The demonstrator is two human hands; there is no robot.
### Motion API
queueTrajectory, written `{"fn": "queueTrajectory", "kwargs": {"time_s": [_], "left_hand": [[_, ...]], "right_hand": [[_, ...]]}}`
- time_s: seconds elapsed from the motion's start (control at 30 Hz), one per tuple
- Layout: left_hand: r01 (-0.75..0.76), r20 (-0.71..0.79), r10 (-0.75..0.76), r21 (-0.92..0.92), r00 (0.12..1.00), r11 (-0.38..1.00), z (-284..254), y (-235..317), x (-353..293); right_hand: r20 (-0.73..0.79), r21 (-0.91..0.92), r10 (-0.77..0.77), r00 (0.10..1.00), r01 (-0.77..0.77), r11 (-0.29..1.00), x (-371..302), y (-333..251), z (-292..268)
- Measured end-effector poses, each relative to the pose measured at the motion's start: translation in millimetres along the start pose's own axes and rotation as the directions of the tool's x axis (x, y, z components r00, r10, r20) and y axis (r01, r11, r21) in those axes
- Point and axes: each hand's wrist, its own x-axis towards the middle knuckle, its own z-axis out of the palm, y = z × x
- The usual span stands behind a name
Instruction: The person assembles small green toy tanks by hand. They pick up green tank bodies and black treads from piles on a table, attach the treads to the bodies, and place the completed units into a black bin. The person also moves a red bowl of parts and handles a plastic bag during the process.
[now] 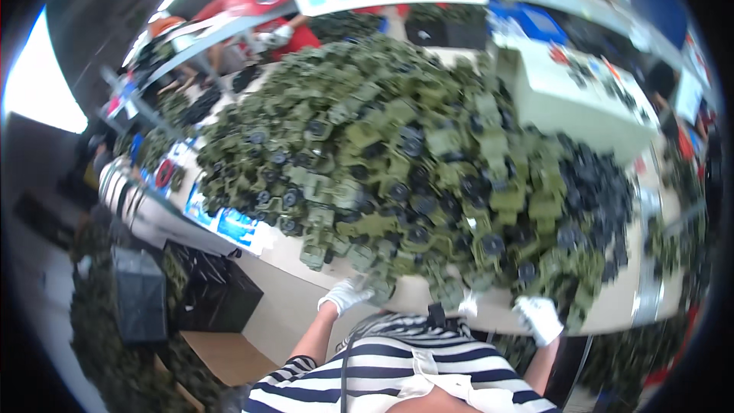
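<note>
A big heap of olive green plastic parts (367, 138), many with round black discs set in them, covers most of the table (290, 260). At the near table edge my left hand (348, 295), in a white glove, has its fingers against an olive green part (380, 289) and seems closed on it; blur softens the fingertips. Farther right along the same edge is my right hand (541, 320), also gloved in white. Its fingers look apart, beside the heap's near right corner, with nothing visible in them.
Small black parts (596, 199) are piled at the heap's right, below a pale green bin (573, 99). A shelf crosses the far side. At left stand black boxes (218, 291) and an open cardboard box (229, 356). A striped sleeve (130, 199) of another person shows at left.
</note>
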Motion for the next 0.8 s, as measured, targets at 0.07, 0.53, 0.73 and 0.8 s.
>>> {"fn": "queueTrajectory", "kwargs": {"time_s": [0.07,0.53,0.73,0.8], "left_hand": [[0.054,0.033,-0.055,0.028,0.998,0.998,-12,17,-15],[-0.032,0.358,0.113,-0.224,0.927,0.974,-84,-31,-31],[-0.19,0.527,0.463,-0.49,0.712,0.851,-215,-79,-26],[-0.477,0.338,0.675,-0.506,0.656,0.718,-288,-84,-24]], "right_hand": [[0.234,-0.064,0.043,0.971,-0.029,0.998,10,-47,28],[0.368,-0.333,0.049,0.928,0.082,0.939,32,-214,172],[0.342,-0.465,-0.101,0.934,0.261,0.846,23,-292,293],[0.382,-0.503,-0.339,0.86,0.502,0.704,19,-322,324]]}}
